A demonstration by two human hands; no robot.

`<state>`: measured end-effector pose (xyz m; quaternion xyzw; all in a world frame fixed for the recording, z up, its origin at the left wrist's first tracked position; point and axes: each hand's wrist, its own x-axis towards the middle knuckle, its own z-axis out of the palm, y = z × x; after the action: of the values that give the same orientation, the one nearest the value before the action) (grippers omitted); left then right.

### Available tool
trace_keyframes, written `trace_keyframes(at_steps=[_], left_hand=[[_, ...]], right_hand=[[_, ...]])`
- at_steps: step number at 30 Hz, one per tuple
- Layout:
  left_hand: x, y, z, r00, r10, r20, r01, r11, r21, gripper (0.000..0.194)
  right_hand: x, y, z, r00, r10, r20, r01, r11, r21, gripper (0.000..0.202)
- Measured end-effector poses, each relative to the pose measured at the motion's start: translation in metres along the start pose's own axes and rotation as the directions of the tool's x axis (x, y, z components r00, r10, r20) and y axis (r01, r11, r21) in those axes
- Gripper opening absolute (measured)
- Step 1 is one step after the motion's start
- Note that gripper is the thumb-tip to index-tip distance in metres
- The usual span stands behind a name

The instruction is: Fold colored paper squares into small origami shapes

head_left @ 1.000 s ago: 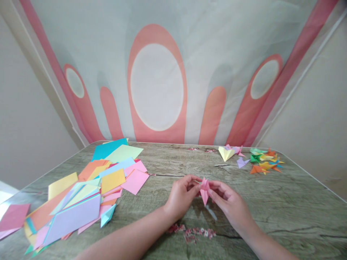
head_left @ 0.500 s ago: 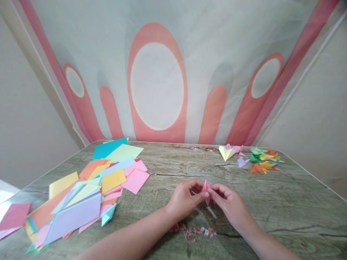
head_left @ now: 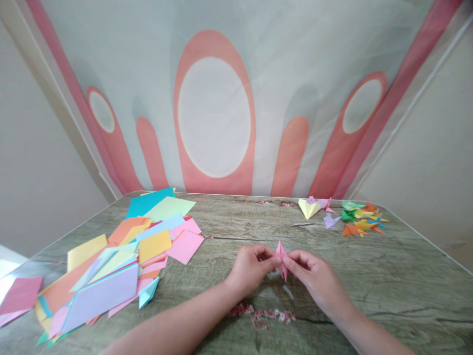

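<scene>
Between my two hands is a small piece of folded pink origami paper (head_left: 281, 249), narrow and pointed at its top and bottom ends. My left hand (head_left: 251, 268) pinches its left side between thumb and fingers. On the opposite side, my right hand (head_left: 314, 273) grips it with thumb and forefinger. Both hands are just above the wood-grain tabletop (head_left: 221, 315). The fingertips cover the middle of the folded paper.
Loose coloured paper sheets (head_left: 103, 296) lie in a spread pile at the left, with a folded light-blue piece (head_left: 149, 293) at its edge. Folded paper figures (head_left: 362, 219) cluster at the back right, near a pale yellow folded piece (head_left: 309, 209) and a lilac one (head_left: 331, 221).
The pink folded paper has tilted slightly, its upper tip shifting left and its lower tip right. My left thumb has moved a little up and left along it. Both hands keep their grip.
</scene>
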<state>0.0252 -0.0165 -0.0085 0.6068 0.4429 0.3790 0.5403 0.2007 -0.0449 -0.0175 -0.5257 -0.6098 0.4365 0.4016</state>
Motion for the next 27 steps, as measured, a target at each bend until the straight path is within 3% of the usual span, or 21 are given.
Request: trace_keyframes(at_steps=[4, 14, 21, 27], left_hand=[[0.0023, -0.005, 0.001, 1.0, -0.02, 0.004, 0.02, 0.991, -0.131, 0.033], [0.0022, -0.0048, 0.0031, 1.0, 0.001, 0.01, 0.001, 0.982, -0.189, 0.036], [0.0003, -0.0024, 0.0022, 0.994, 0.046, -0.096, -0.053, 0.996, -0.069, 0.022], [-0.0048, -0.0014, 0.0047, 0.996, 0.087, -0.023, -0.087, 0.996, -0.001, 0.012]], right_hand=[[0.0005, 0.0022, 0.0006, 1.0, 0.018, -0.025, -0.017, 1.0, 0.026, 0.037], [0.0, 0.0062, 0.0017, 0.999, -0.008, -0.034, 0.011, 0.998, 0.063, 0.038], [-0.0017, 0.0039, 0.0017, 0.998, -0.021, -0.066, 0.022, 0.999, 0.025, 0.034], [-0.0029, 0.002, 0.004, 0.998, -0.001, -0.059, 0.002, 1.0, 0.023, 0.033]])
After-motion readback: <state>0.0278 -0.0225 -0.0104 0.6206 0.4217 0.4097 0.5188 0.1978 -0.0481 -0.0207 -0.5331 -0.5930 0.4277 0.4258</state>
